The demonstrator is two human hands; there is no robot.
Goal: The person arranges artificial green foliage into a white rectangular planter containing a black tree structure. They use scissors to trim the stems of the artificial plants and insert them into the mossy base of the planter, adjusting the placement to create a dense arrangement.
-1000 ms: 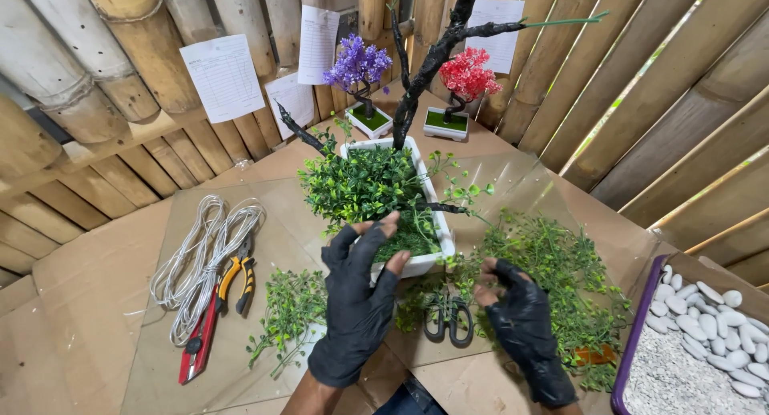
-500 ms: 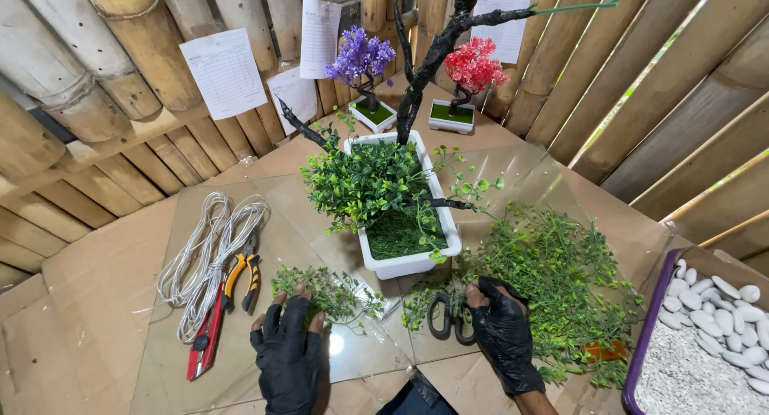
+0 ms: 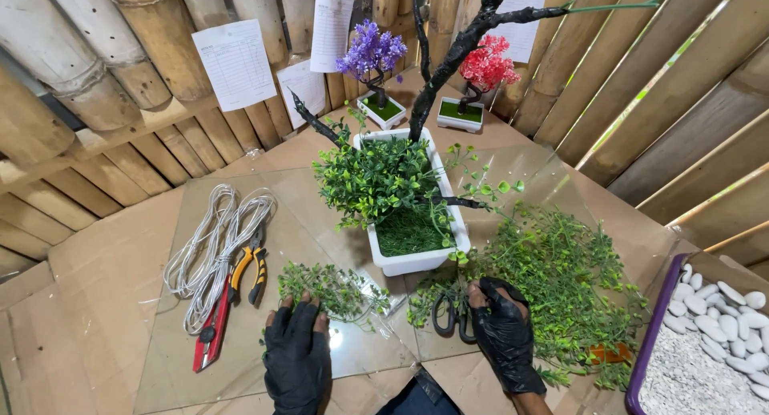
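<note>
Head view: the left hand (image 3: 298,351) lies flat, fingers loosely spread, fingertips touching a small green sprig (image 3: 332,287). The right hand (image 3: 505,331) covers the scissors (image 3: 448,320); whether it grips them I cannot tell. Gathering foliage seems the step in hand, and lifting the sprig would need a pinch on its thin stems. Beyond, a white planter (image 3: 416,261) holds a dark-trunked tree in green turf. To the right, a purple tray (image 3: 641,367) holds white pebbles (image 3: 725,299).

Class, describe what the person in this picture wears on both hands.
Both the left hand and the right hand wear thin, glossy black gloves reaching past the wrists. The fingertips look bare, as if cut off. No sleeves, markings or jewellery show.
</note>
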